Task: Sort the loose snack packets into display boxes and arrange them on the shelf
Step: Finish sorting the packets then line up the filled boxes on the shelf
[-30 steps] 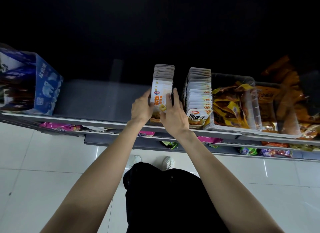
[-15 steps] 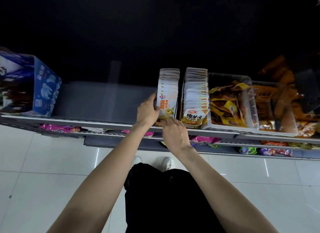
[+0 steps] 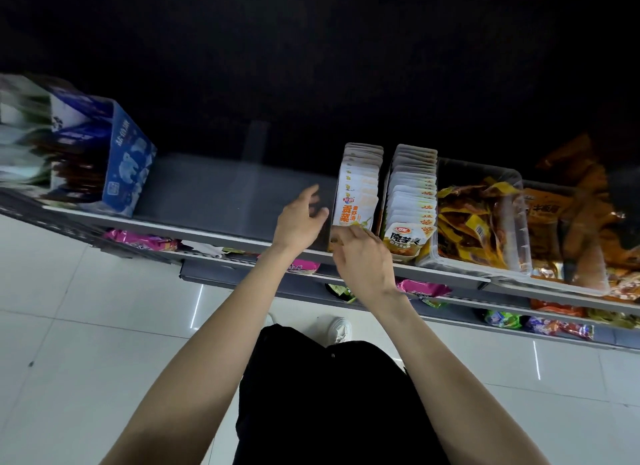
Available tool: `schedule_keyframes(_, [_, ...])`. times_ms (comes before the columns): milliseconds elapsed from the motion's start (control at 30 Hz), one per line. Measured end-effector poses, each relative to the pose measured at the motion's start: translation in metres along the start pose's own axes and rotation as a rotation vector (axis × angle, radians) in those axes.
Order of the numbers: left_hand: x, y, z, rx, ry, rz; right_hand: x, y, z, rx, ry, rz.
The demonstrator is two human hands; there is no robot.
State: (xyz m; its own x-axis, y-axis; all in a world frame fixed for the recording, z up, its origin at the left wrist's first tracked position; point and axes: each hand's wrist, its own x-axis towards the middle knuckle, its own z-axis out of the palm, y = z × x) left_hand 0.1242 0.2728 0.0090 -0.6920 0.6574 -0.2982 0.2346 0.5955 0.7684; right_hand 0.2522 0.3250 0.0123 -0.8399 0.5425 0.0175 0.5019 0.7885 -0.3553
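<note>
A display box of white and orange snack packets (image 3: 358, 191) stands on the grey shelf (image 3: 221, 194), pressed against a second box of white packets (image 3: 412, 201) on its right. My left hand (image 3: 299, 218) hovers just left of the first box, fingers spread, holding nothing. My right hand (image 3: 363, 256) is at the front bottom edge of that box, its fingertips touching the front packet.
A blue carton (image 3: 121, 159) with dark packets sits at the shelf's left end. Clear tubs of yellow and orange snack packets (image 3: 481, 222) fill the right. Loose pink and green packets (image 3: 138, 239) lie on the lower shelves. White tiled floor below.
The box of white and orange packets slid right until it met the second box. My left hand has come off its side and opened. My right hand dropped to the box's front edge.
</note>
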Motion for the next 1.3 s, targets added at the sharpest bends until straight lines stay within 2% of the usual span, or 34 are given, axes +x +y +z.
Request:
schedule_keyframes(233, [-0.054, -0.066, -0.11, -0.067, 0.465, 0.212, 0.019, -0.064, 0.008, 0.361, -0.007, -0.018])
schedule_keyframes(367, [-0.062, -0.143, -0.191, -0.026, 0.689, 0.129, 0.046, -0.138, 0.037, 0.51, -0.097, -0.008])
schedule_keyframes(433, [-0.056, -0.183, -0.233, -0.014, 0.744, 0.044, 0.065, -0.185, 0.052, 0.609, -0.171, 0.055])
schedule_keyframes(500, [-0.045, -0.216, -0.269, -0.049, 0.727, -0.11, 0.086, -0.229, 0.068, 0.711, -0.219, 0.133])
schedule_keyframes(600, [-0.026, -0.247, -0.302, -0.114, 0.574, -0.276, 0.119, -0.284, 0.094, 0.772, -0.209, 0.195])
schedule_keyframes(733, [-0.011, -0.257, -0.312, -0.156, 0.413, -0.209, 0.164, -0.333, 0.127, 0.78, -0.189, 0.304])
schedule_keyframes(867, [-0.005, -0.26, -0.306, -0.169, 0.351, -0.147, 0.19, -0.351, 0.151, 0.681, -0.214, 0.398])
schedule_keyframes(1000, [-0.002, -0.268, -0.3, -0.207, 0.348, -0.134, 0.197, -0.347, 0.162, 0.617, -0.212, 0.395])
schedule_keyframes(1200, [0.0, -0.255, -0.285, -0.276, 0.32, -0.059, 0.194, -0.316, 0.157, 0.66, -0.065, 0.415])
schedule_keyframes(1300, [0.001, -0.238, -0.269, -0.282, 0.25, 0.002, 0.184, -0.284, 0.146, 0.658, -0.015, 0.423])
